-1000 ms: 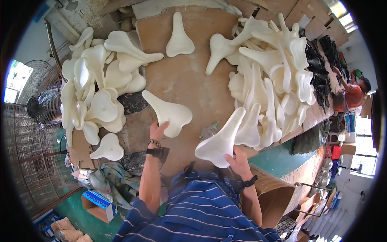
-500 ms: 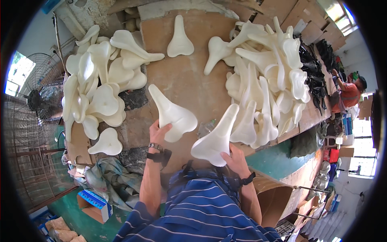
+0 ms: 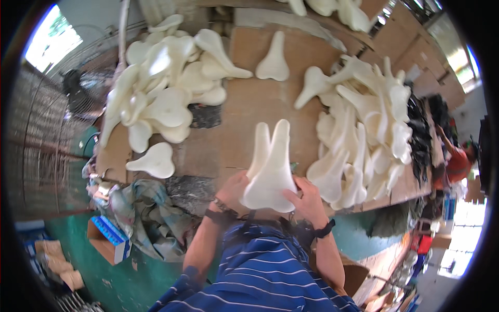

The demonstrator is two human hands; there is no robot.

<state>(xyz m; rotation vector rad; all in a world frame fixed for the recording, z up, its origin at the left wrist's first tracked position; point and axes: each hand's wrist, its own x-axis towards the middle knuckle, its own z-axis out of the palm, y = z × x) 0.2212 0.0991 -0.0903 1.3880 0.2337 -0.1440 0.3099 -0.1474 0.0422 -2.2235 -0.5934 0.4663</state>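
Note:
Two cream-white foam bicycle saddle pads are held over the near table edge, narrow noses pointing away from me. The front saddle pad (image 3: 273, 184) overlaps the rear saddle pad (image 3: 259, 148), hiding much of it. My right hand (image 3: 307, 200) is closed on the wide end of the front pad, thumb on its face. At the left, my left hand (image 3: 234, 188) is closed on the rear pad; its fingers are partly hidden and blurred. Beyond them, a single saddle pad (image 3: 273, 65) lies on the cardboard-covered table (image 3: 244, 104).
Heaped saddle pads form a left pile (image 3: 169, 106) and a right pile (image 3: 358, 114). One pad (image 3: 155, 160) lies near the left pile. Black pieces (image 3: 420, 138) lie beyond the right pile. A caged fan (image 3: 83, 91) stands left; a person (image 3: 457, 164) works far right.
The two held pads have come together, the right-hand one now in front of the left-hand one. My left hand has moved right toward my right hand. The view has shifted.

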